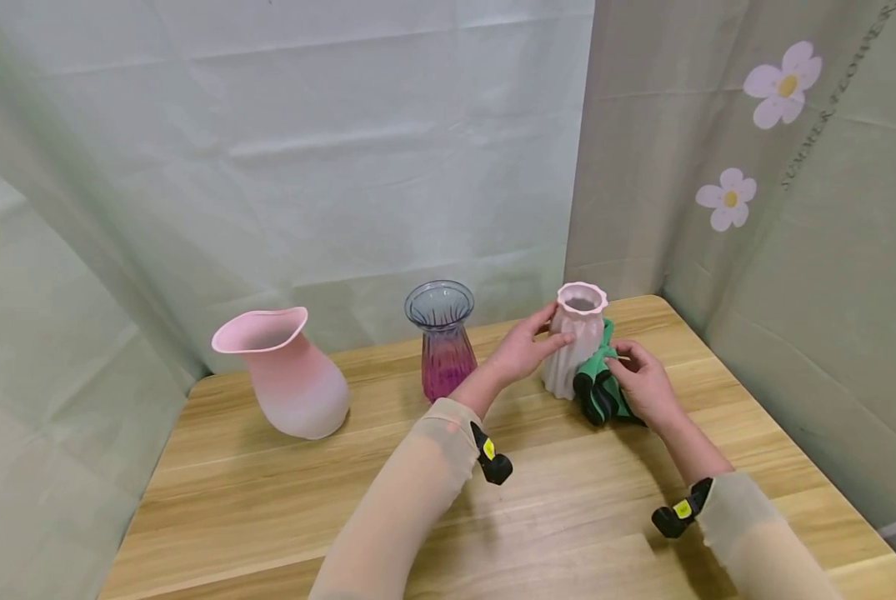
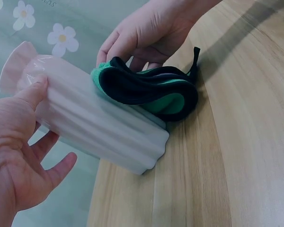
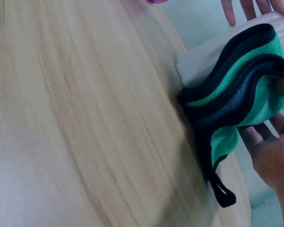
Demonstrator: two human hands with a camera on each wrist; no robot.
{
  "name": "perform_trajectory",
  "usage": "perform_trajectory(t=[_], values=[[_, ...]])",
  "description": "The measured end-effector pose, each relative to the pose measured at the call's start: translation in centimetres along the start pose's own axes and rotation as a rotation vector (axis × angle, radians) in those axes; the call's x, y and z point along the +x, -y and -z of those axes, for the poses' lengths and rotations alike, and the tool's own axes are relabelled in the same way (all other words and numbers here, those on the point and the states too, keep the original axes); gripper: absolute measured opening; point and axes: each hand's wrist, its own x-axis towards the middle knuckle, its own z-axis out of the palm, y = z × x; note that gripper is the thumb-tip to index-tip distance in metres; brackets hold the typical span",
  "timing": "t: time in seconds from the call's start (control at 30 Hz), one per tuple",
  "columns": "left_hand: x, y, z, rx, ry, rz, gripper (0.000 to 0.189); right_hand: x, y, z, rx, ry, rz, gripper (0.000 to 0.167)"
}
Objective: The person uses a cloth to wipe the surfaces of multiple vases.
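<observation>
A pale pinkish-white fluted vase (image 1: 586, 332) with a scalloped rim stands upright near the table's back right. My left hand (image 1: 521, 348) holds it just below the rim, the thumb on the near side and fingers around the back. On the vase's right side lies a folded green cloth (image 1: 596, 367) with black edging, pinched by my right hand (image 1: 648, 387). In the left wrist view, the cloth's folds (image 2: 146, 90) press along the lower half of the vase (image 2: 92, 113). A black hanging loop (image 3: 222, 193) trails from the cloth in the right wrist view.
A ribbed glass vase (image 1: 448, 358), blue-grey above and magenta below, stands left of my left hand. Further left is a larger pink-to-white vase (image 1: 297, 383) with a flared mouth. The wooden table (image 1: 267, 508) ends at hanging curtains (image 1: 327, 167) behind and on both sides.
</observation>
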Motion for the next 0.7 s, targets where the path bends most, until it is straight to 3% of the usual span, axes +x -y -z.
perform_trajectory(t=[0.13,0.3,0.4,0.5,0.7], values=[[0.0,-0.1,0.0,-0.001,-0.002,0.004,0.072,0.0,-0.4,-0.1,0.002,-0.012,0.029,0.032],[-0.1,0.0,-0.1,0.006,-0.002,-0.007,0.072,-0.2,-0.2,-0.1,-0.033,-0.028,0.009,0.033],[-0.1,-0.1,-0.1,0.006,-0.001,-0.012,0.072,-0.3,0.6,0.0,-0.068,-0.046,-0.017,0.034],[-0.1,-0.1,-0.1,0.009,-0.004,-0.011,0.072,-0.1,1.7,-0.1,-0.032,-0.063,-0.026,0.034],[-0.2,-0.2,0.0,0.011,-0.005,-0.007,0.072,0.9,3.9,0.1,0.012,-0.079,0.025,0.029]])
